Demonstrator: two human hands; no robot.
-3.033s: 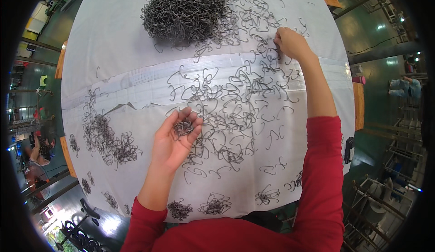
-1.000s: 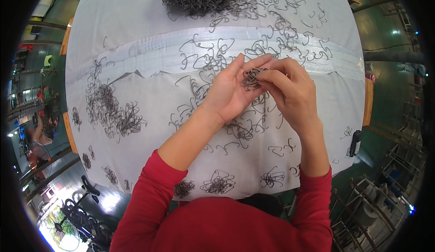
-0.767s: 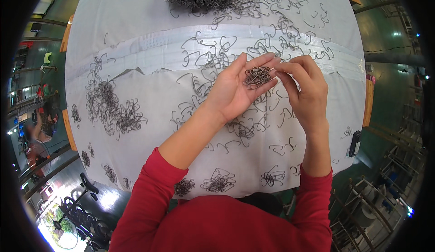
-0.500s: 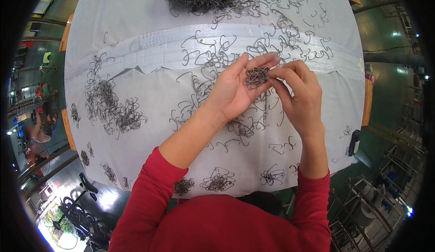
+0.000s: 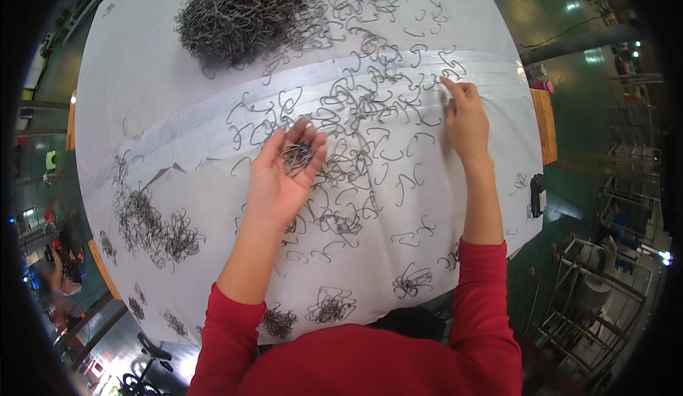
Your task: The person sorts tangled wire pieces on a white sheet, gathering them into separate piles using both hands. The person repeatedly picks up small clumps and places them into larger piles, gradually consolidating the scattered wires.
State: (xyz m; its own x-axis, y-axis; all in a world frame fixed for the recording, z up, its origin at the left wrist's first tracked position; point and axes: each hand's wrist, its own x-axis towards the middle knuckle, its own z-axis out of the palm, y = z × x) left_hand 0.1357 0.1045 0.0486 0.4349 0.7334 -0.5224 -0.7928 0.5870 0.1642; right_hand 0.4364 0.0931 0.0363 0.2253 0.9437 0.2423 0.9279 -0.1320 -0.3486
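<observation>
My left hand is palm up over the middle of the table, its fingers curled round a small bunch of bent wire hooks. Farther right, my right hand reaches out with its index finger stretched to loose hooks on the tabletop; the thumb stands apart from it and I see nothing held. Scattered S-shaped and C-shaped wire hooks lie between and beyond my hands.
A big dark heap of hooks stands at the far left. A looser pile lies at left, and small bundles line the near edge. The white-covered table has a taped seam. A black object sits at the right edge.
My hands have parted: the right left the bunch and went out to the far right hooks, while the left, still holding the bunch, moved left and nearer. The view has turned and shifted.
</observation>
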